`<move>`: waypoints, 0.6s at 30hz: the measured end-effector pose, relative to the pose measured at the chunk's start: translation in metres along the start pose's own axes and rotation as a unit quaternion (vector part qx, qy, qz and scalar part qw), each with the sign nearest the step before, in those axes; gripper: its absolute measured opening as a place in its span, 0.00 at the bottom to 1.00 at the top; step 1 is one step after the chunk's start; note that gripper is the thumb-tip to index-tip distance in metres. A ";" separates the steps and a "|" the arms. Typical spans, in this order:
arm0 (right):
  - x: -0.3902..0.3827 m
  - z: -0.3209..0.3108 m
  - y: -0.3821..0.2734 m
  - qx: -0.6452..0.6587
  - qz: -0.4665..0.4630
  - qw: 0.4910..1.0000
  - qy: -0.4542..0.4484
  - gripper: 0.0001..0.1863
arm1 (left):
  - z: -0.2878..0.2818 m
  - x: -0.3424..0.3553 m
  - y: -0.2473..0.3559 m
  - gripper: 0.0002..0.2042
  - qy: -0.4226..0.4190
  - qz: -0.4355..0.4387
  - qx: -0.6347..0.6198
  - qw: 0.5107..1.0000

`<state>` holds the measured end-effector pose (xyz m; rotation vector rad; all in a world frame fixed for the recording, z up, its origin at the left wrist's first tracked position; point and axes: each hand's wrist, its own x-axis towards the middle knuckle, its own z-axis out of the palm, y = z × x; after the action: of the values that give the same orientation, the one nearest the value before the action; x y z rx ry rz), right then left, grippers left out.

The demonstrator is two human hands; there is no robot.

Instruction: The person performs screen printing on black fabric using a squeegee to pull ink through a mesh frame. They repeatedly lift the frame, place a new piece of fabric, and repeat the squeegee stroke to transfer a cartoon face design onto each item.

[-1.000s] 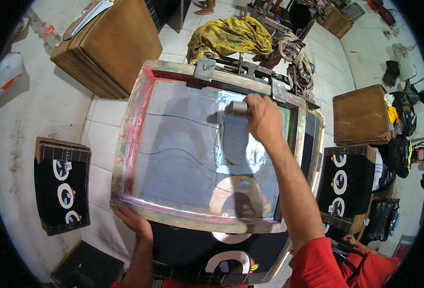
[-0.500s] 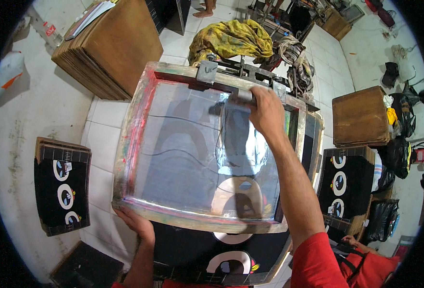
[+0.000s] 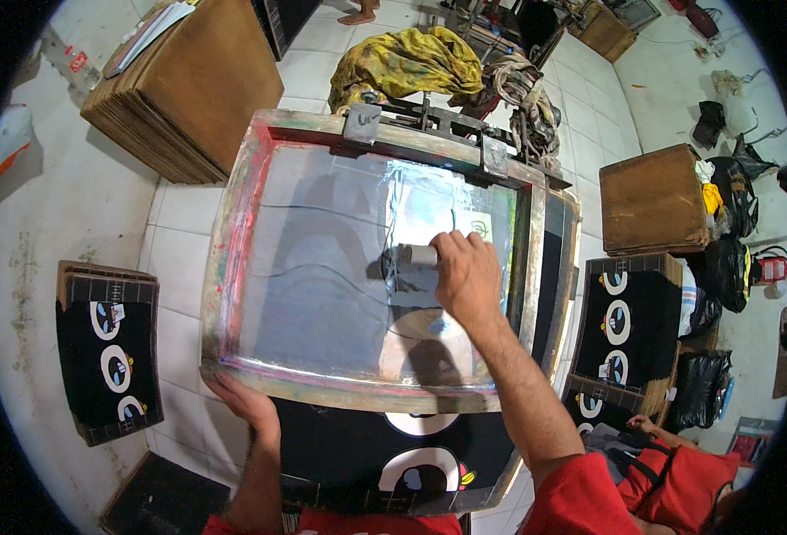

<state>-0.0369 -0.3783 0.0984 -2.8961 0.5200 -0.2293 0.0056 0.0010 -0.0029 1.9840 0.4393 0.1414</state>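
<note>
A wooden screen-printing frame (image 3: 216, 259) lies over a black board (image 3: 322, 455) printed with large cream ring shapes. Its mesh (image 3: 313, 303) is translucent, with pale blue ink on the right-hand part. My right hand (image 3: 467, 275) is closed on a small squeegee (image 3: 418, 256), whose blade rests against the mesh near the middle of the inked strip. At the frame's near left corner, my left hand (image 3: 249, 401) grips the wood, its fingertips partly hidden beneath. Metal clamps (image 3: 362, 124) hold the frame's far edge.
Printed black panels are stacked at left (image 3: 108, 357) and right (image 3: 625, 325). Brown boards (image 3: 201, 80) stand at the far left. Behind the clamps hangs a stained yellow cloth (image 3: 407, 67). Another person in a red shirt (image 3: 688, 486) is at lower right.
My right hand has drawn the squeegee toward me, from the far end of the frame to about mid-mesh. My left hand stays at the corner. The whole view has shifted slightly.
</note>
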 end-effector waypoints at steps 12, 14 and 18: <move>-0.055 -0.008 -0.027 -0.004 0.002 1.000 0.003 0.18 | 0.003 0.001 -0.005 0.32 0.033 0.001 0.045 0.998; -0.055 -0.013 -0.026 0.011 -0.012 1.000 0.018 0.18 | 0.003 0.001 -0.004 0.32 0.037 -0.008 0.052 0.998; -0.072 -0.015 -0.031 0.092 0.024 0.991 0.098 0.24 | 0.001 0.005 -0.005 0.33 0.033 0.005 -0.008 0.999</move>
<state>-0.0964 -0.3261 0.1106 -2.6923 0.5670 -0.5290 0.0089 0.0036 -0.0086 1.9701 0.4687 0.2171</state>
